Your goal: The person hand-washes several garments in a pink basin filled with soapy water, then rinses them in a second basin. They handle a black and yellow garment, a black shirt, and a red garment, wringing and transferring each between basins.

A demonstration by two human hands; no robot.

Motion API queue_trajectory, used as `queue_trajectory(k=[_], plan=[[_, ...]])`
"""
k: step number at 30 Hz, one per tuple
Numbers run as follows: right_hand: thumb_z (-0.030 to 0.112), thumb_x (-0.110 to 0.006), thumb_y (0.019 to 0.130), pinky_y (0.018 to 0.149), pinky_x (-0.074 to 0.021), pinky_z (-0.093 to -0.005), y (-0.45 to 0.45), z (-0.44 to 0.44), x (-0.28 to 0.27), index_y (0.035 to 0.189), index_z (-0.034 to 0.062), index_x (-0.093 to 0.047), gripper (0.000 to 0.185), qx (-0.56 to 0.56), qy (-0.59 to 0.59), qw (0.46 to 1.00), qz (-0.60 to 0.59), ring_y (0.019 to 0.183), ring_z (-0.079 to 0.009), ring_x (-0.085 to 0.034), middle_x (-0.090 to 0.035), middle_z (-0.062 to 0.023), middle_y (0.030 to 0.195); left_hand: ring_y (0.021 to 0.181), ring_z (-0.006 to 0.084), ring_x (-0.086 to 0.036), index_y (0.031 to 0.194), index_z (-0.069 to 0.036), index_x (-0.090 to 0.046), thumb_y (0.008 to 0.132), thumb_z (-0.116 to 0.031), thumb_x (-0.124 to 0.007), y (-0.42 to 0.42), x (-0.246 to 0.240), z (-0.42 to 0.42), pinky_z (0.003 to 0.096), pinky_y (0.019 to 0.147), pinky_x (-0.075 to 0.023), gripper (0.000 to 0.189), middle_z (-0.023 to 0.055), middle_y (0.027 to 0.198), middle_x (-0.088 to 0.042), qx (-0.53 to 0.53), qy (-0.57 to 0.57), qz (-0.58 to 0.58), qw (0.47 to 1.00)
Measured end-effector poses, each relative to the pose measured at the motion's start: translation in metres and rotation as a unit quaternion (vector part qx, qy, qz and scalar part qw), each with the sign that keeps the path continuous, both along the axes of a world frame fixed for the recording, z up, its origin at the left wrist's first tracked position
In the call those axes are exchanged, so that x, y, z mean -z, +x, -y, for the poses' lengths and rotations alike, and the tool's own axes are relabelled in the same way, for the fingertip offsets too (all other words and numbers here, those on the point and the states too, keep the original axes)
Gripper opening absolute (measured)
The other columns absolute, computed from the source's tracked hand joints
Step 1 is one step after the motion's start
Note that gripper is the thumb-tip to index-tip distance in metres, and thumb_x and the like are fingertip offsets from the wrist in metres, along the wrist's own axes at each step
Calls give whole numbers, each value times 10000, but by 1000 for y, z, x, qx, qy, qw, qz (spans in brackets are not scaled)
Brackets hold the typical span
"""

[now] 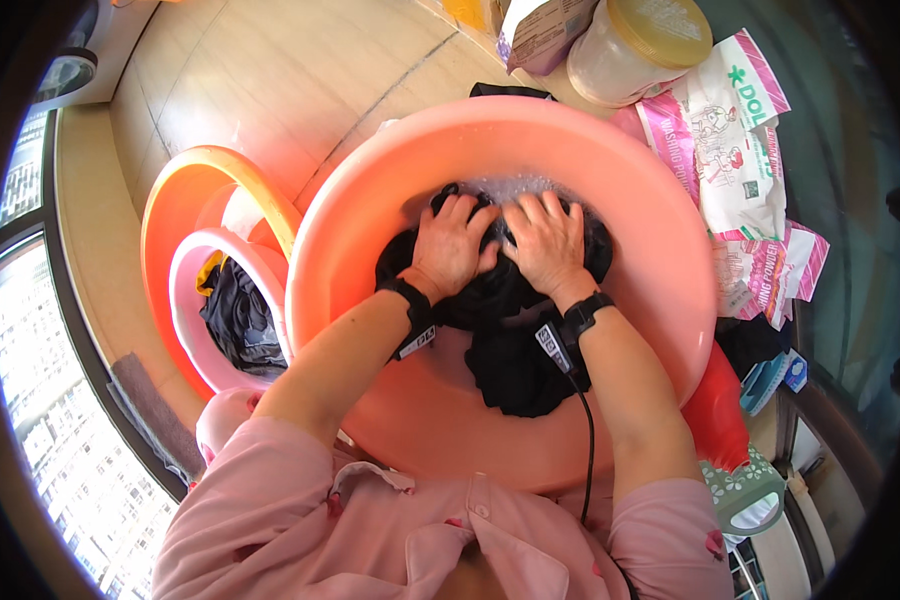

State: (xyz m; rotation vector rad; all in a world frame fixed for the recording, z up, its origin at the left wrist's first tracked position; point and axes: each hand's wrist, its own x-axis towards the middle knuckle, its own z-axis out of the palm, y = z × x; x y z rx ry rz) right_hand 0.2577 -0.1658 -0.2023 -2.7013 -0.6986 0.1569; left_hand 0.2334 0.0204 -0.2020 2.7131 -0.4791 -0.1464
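Note:
A large pink plastic basin [645, 187] stands before me, with soapy water [521, 187] at its bottom. Wet black cloth [521, 367] lies bunched in it. My left hand [454, 244] presses on the upper left of the cloth, fingers slightly spread and thumb pointing inward. Beside it, my right hand [544, 240] rests on the upper right of the same cloth, its fingers bent at the suds. The two thumbs are close together. What lies under both palms is hidden, so a grip on the cloth cannot be made out. Each wrist wears a black strap with a small device.
Left of the basin, an orange tub [157, 225] holds a smaller pink bucket [184, 300] with dark clothes [244, 319]. At right are washing powder bags [742, 142], a lidded plastic jar [630, 56], a red bottle [720, 412], a blue brush [763, 382] and a green basket [750, 491].

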Motion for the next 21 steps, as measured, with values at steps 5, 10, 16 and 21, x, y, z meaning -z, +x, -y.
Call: queue_trajectory(k=[5, 10, 16, 21], plan=[[346, -772, 808, 801, -482, -479, 30, -12, 5, 958, 142, -624, 293, 48, -8, 997, -61, 1025, -255, -642, -639, -26, 988, 978, 363, -651, 1109, -115, -660, 874, -251, -640, 35, 2, 5, 478, 817, -544, 272, 143, 995, -656, -70, 7, -81, 994], [359, -725, 870, 840, -471, -506, 26, -15, 3, 989, 144, -634, 263, 97, -1, 994, -51, 1065, -287, -626, -656, -46, 1034, 1028, 369, -650, 1111, -155, -673, 941, -308, -599, 42, 5, 3, 459, 857, -544, 240, 125, 1060, -672, -108, -3, -130, 986], [365, -737, 874, 1006, -397, -585, -17, 11, -16, 1332, 216, -583, 506, 109, 50, 984, -131, 1337, -290, -435, -520, -56, 1386, 1309, 357, -481, 1339, -226, -599, 943, -433, -633, -3, -10, -14, 516, 1042, -433, 448, 146, 1407, -523, -75, -69, -120, 987], [277, -740, 869, 1051, -444, -565, -73, 43, -39, 1421, 217, -519, 597, 99, 30, 982, -156, 1389, -362, -402, -430, -103, 1522, 1507, 403, -228, 1466, -268, -493, 812, -383, -797, -95, -54, -22, 574, 1181, -294, 730, 205, 1618, -234, 2, -5, -62, 998]])
